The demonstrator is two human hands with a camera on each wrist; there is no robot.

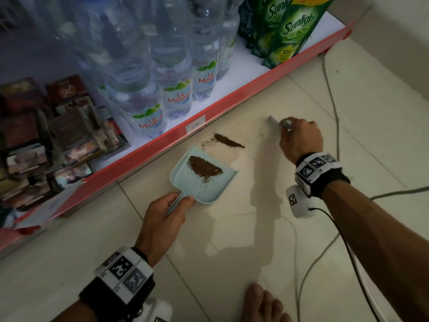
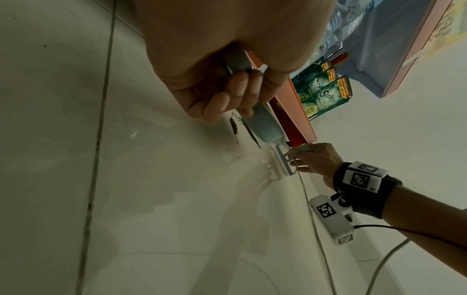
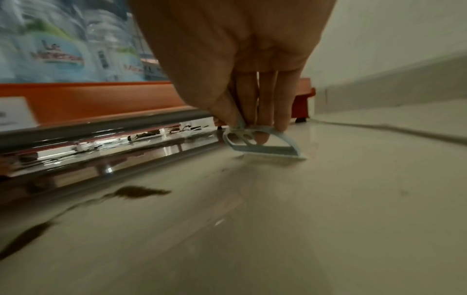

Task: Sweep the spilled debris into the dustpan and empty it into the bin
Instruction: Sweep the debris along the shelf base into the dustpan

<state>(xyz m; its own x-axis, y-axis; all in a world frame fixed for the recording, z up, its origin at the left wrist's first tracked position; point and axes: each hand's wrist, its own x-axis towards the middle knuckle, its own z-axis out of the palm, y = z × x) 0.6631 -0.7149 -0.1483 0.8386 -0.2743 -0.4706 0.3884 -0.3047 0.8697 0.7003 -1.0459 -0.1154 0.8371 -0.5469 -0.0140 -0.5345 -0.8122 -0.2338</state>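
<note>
A light blue dustpan point(image 1: 183, 180) lies flat on the tiled floor with a mound of brown debris point(image 1: 204, 168) inside it. My left hand point(image 1: 167, 212) grips its handle point(image 2: 237, 61). Beyond the pan's lip a dark streak of debris point(image 1: 228, 140) stays on the floor, seen too in the right wrist view point(image 3: 141, 192). Further right, my right hand point(image 1: 299, 140) holds a small light blue brush point(image 3: 265, 147) with its bristles down on the tile, apart from the streak. The brush point(image 2: 285, 163) also shows in the left wrist view. No bin is in view.
A low red-edged shelf point(image 1: 209, 108) runs along the floor just behind the debris, stocked with water bottles point(image 1: 148, 108), green Sunlight pouches point(image 1: 290, 31) and packets. Cables point(image 1: 332, 108) trail over the tiles at right. My bare foot point(image 1: 262, 303) is at the bottom.
</note>
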